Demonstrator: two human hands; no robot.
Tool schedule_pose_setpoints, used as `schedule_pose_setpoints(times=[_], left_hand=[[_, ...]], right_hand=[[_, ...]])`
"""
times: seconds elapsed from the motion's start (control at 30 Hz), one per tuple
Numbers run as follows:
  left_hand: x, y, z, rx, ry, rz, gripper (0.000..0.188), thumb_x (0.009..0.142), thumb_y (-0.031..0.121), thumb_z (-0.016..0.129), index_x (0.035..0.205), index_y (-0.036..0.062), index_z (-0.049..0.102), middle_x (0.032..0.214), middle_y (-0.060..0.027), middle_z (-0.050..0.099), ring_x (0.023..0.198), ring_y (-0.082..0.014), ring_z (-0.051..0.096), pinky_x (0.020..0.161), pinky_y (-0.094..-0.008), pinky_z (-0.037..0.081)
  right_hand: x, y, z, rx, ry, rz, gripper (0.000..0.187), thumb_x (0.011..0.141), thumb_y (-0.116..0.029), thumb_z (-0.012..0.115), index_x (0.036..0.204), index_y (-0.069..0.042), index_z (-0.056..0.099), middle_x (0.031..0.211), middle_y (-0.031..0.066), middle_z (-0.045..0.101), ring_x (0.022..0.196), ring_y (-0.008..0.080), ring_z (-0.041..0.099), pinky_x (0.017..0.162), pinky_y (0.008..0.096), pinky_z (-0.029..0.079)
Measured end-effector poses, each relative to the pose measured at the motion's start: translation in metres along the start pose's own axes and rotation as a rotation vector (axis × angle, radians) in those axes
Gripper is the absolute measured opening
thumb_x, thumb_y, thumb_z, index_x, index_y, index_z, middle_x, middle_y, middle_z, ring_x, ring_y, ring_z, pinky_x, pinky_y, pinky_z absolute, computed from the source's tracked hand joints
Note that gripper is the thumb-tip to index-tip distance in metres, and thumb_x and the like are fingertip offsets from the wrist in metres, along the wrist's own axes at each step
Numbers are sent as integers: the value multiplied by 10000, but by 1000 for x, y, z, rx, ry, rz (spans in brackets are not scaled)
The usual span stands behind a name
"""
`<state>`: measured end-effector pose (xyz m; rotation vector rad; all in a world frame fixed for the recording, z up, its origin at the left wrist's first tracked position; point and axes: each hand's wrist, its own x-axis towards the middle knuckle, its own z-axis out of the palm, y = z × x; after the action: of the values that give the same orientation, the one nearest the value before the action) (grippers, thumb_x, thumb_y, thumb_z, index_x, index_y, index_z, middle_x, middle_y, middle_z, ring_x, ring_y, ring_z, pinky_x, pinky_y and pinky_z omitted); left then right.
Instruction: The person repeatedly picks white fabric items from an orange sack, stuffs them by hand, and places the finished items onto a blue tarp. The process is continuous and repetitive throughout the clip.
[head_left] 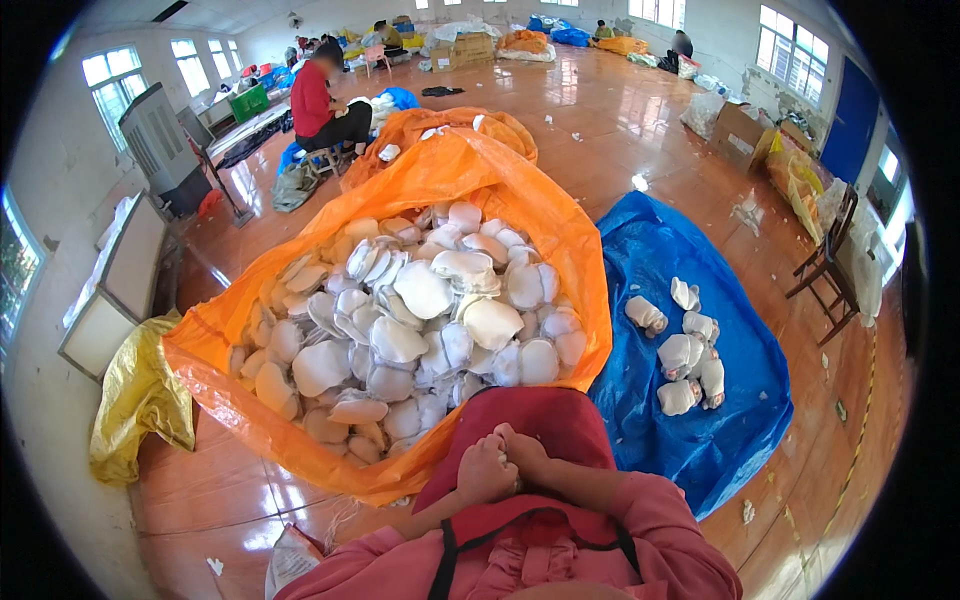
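Observation:
My left hand and my right hand meet over the dark red apron on my lap. Both are closed, with fingers curled and pressed together; whatever is between them is hidden. Just beyond lies a wide orange sack, its mouth spread around a heap of white, rounded, padded fabric pieces, many in small stacks. To my right, a blue plastic sheet bears several rolled white bundles, apart from my hands.
A yellow sack lies at the left wall beside a pale panel. Ahead, a person in red sits on a low stool. A wooden chair and cardboard boxes stand to the right. More people and sacks line the far wall.

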<state>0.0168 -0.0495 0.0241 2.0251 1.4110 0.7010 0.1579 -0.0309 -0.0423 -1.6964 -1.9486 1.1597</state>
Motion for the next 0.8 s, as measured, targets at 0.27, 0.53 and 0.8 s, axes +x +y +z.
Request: schedule_pose_setpoints(times=[0.27, 0.53, 0.8], left_hand=[[-14, -3, -8, 134, -119, 102, 408, 672, 156, 671, 1053, 64, 557, 1054, -177, 555, 1031, -369, 529, 873, -485, 440], [-20, -19, 2, 35, -26, 201, 384, 652, 66, 654, 1027, 78, 569, 1011, -148, 561, 1000, -350, 537, 872, -449, 420], [-20, -20, -5, -23, -12, 225, 425, 654, 60, 674, 1053, 55, 530, 1016, -146, 576, 985, -363, 551, 860, -446, 434]], right_hand=[[4, -6, -7, -8, -10, 32, 385, 866, -267, 609, 1192, -112, 476, 1004, 188, 675, 952, 355, 658, 802, 455, 490], [-24, -8, -18, 125, 49, -174, 513, 837, -230, 640, 1294, -89, 455, 1192, 206, 538, 1148, 382, 522, 952, 429, 445], [-36, -5, -62, 309, -148, -342, 556, 813, -370, 698, 1250, -56, 558, 1180, 177, 570, 1142, 320, 515, 1008, 414, 381]])
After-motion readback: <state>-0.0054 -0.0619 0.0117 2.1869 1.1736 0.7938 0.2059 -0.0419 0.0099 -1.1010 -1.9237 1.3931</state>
